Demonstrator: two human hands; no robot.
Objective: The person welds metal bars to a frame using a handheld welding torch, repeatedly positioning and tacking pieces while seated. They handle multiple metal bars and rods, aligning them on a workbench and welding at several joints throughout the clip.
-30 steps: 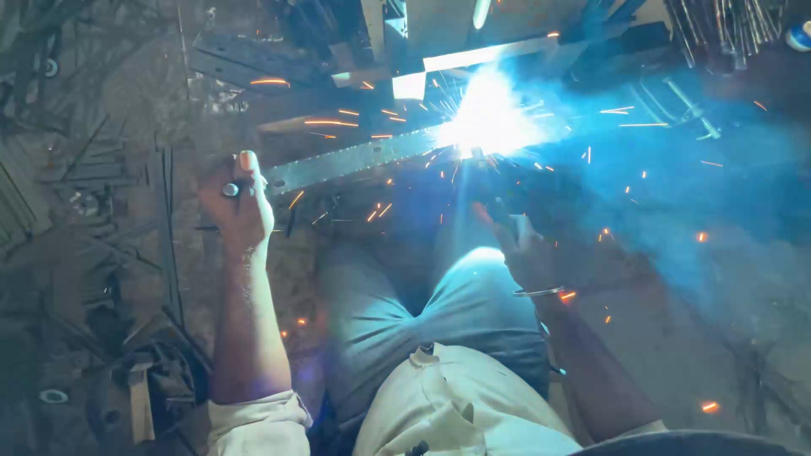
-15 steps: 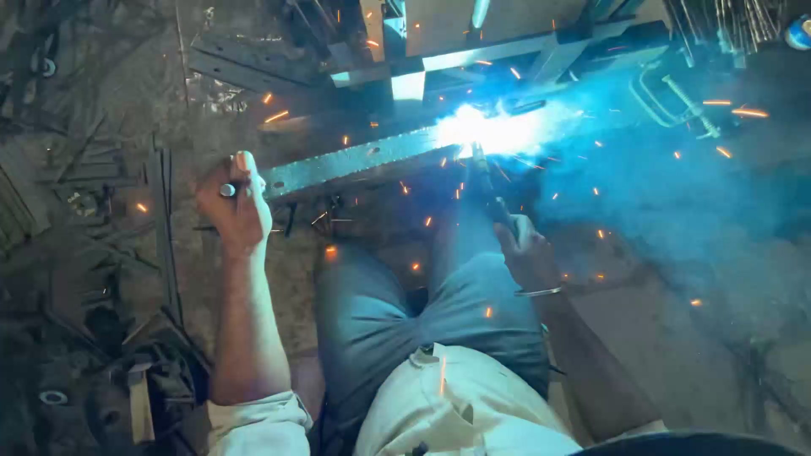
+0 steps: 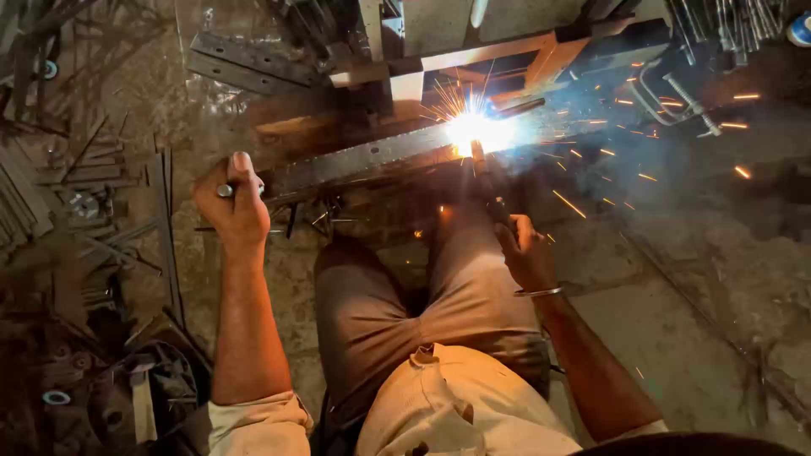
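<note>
Both hands at steel bar [image 3: 372, 160].

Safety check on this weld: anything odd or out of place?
Yes. Both hands are bare: the right hand works the electrode holder near the arc, the left hand grips the flat steel bar. Sparks fly toward the knees.

Grey steel bar [image 3: 372, 162], white-orange glare at the arc [image 3: 473, 128]. Orange sparks [image 3: 625, 173] right of it. Brown trousers [image 3: 397, 295], cream shirt [image 3: 456, 405].
</note>
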